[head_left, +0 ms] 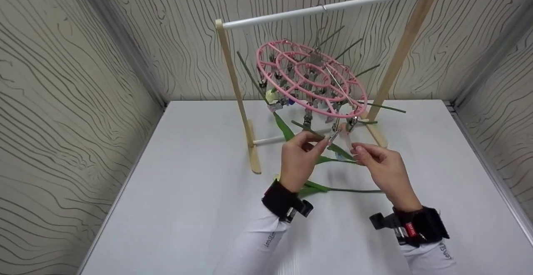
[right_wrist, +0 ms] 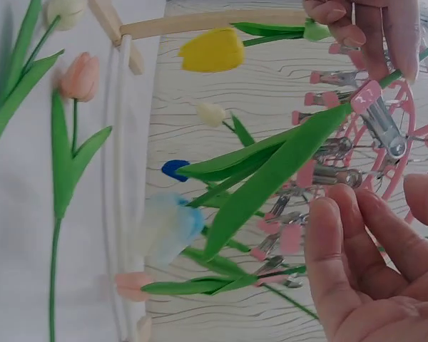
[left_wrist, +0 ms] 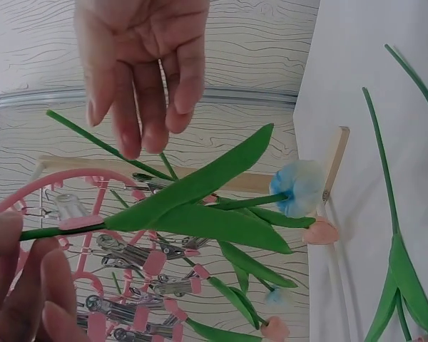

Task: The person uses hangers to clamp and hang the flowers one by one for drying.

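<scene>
My left hand [head_left: 300,160] pinches the green stem of an artificial tulip with a pale blue-and-white bloom [left_wrist: 296,189]. A silver clip with pink tips [right_wrist: 381,125] grips that stem just beyond the left fingertips, above two long green leaves [right_wrist: 285,160]. The clip hangs from a round pink drying hanger [head_left: 318,110], which tilts down toward the hands. My right hand [head_left: 385,171] is close by on the right, its fingers loosely bent with nothing between them. Other tulips, including a yellow one [right_wrist: 212,50] and a dark blue one [right_wrist: 175,169], hang from clips.
A wooden stand with a white top bar [head_left: 275,16] carries the hanger by a hook. Several loose tulips lie on the white table [head_left: 187,208], among them a peach one [right_wrist: 80,76]. Patterned panels [head_left: 179,37] enclose the table's back and sides.
</scene>
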The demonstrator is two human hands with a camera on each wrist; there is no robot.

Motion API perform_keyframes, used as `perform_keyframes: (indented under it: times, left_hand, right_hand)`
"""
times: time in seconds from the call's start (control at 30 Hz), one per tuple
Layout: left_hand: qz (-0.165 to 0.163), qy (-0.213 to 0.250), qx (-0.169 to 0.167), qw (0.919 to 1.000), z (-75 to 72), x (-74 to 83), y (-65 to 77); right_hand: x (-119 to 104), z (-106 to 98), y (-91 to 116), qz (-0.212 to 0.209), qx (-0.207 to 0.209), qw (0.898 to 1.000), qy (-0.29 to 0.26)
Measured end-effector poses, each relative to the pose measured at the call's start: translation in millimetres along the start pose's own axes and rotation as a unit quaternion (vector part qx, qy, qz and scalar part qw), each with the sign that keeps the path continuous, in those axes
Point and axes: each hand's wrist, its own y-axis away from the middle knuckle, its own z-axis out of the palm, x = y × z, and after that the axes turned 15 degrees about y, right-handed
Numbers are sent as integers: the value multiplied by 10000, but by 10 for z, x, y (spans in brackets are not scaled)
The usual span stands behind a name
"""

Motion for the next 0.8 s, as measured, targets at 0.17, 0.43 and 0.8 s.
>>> perform_keyframes:
  times: [0.17, 0.43, 0.8]
  left_hand:
    - [27, -151, -8, 9999, -8, -6, 8]
    - [16, -225, 31, 9997, -35, -3, 33]
    - [-211, -241, -36, 9995, -103, -25, 100]
  right_hand:
    - [128, 32, 70, 183, -6, 9997, 169]
    - [268, 42, 128, 333, -80, 9982, 485]
    - [429, 4, 155, 358, -164, 9969, 683]
